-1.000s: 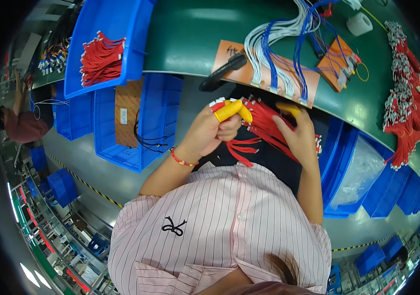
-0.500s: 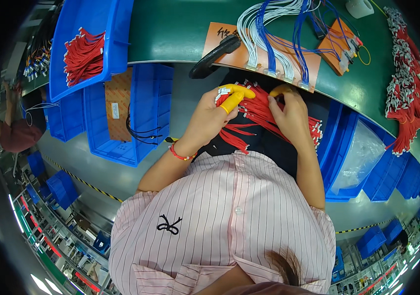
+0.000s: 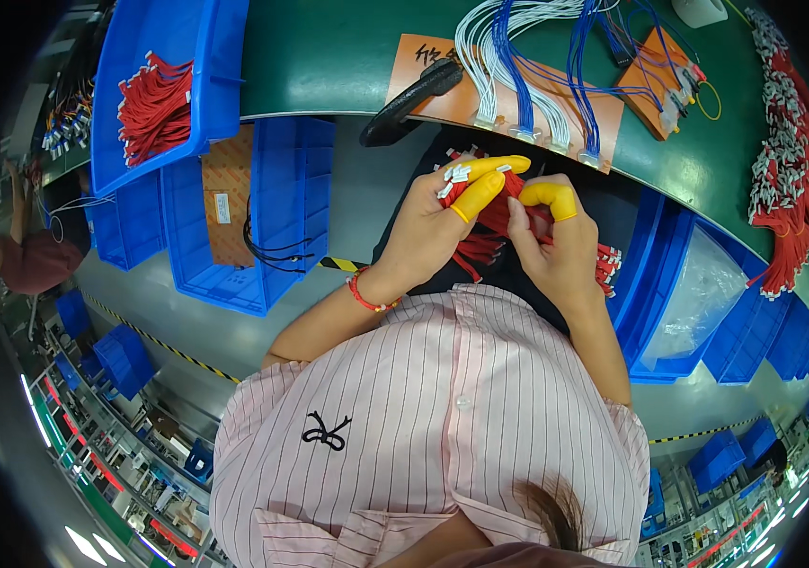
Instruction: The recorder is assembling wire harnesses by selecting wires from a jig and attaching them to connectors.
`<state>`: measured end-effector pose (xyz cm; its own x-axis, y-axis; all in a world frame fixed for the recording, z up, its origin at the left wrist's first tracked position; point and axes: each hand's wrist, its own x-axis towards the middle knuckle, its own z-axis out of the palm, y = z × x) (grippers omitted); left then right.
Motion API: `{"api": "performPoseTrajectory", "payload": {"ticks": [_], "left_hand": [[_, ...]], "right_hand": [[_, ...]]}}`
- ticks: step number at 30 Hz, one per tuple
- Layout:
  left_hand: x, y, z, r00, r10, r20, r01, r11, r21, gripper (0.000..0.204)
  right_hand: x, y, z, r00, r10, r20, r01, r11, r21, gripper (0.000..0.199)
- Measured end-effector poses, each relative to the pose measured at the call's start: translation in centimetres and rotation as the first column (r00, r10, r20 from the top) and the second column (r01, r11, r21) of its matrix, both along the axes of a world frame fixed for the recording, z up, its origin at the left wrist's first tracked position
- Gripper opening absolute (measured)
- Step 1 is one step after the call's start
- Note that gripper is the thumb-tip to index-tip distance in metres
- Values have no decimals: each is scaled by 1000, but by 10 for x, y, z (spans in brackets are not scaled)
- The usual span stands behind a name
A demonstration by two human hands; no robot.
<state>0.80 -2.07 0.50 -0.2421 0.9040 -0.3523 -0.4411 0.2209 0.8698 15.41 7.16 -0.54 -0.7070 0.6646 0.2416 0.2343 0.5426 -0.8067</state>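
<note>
Red wires (image 3: pixel 480 241) bunched over the lap, just below the bench edge (image 3: pixel 328 104), white-tipped ends fanned up, probably for sorting. Left hand (image 3: pixel 428 232) closed around the bundle, yellow-capped fingers (image 3: pixel 480 189) pinching near the tips. Right hand (image 3: pixel 556 246) pressed against the same bundle, capped finger curled on top, likely steadying strands. Blue and white wires (image 3: pixel 518 71) draped over an orange board (image 3: pixel 603 123) just above. Black handle (image 3: pixel 409 95) jutting out over the edge, close to the hands. Blue bins (image 3: pixel 272 218) at left and right, hemming in the elbows.

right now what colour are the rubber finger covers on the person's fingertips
Yellow rubber finger covers, on both the left hand and right hand; head view.
</note>
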Motion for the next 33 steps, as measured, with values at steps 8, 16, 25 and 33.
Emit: {"api": "performPoseTrajectory", "payload": {"ticks": [8, 16, 25, 33], "left_hand": [[2, 4, 7, 975, -21, 222, -3, 995, 104, 36], [-1, 9, 10, 992, -50, 119, 29, 984, 175, 34], [-11, 5, 3, 944, 8, 330, -84, 972, 218, 35], [-12, 5, -3, 964, 96, 246, -134, 981, 141, 27]], "right_hand": [[6, 11, 22, 967, -21, -254, -184, 632, -752, 11], [36, 34, 19, 961, -38, -274, -247, 328, -912, 16], [43, 49, 12, 999, 36, 23, -4, 611, -792, 22], [66, 50, -5, 976, -163, 147, 220, 748, -626, 19]]}}
